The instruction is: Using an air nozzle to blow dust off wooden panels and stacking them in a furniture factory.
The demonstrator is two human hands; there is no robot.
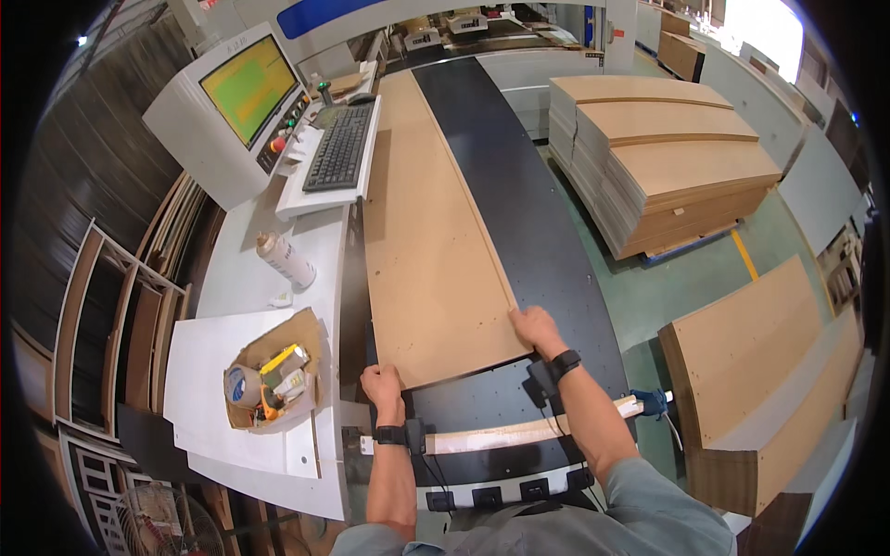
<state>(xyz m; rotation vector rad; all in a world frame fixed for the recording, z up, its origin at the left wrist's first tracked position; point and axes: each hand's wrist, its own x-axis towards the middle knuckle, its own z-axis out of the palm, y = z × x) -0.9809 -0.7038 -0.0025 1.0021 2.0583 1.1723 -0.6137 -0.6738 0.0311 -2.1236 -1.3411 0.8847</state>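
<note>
Long brown board [431, 241] lying flat on the black machine bed [528, 213], its long axis running straight away from the person toward the far end of the machine; both hands grip its near short edge, the left hand [382, 385] closed over the near left corner and the right hand [536, 329] over the near right corner, about equally close. A pale wooden strip [528, 431] lies crosswise under the forearms, a white console table [241, 278] with keyboard [340, 146] and monitor [248, 88] stands to the left, and stacked boards [667, 157] on the green workshop floor to the right

board [431, 241] on machine bed [528, 213], keyboard [340, 146] left
</note>
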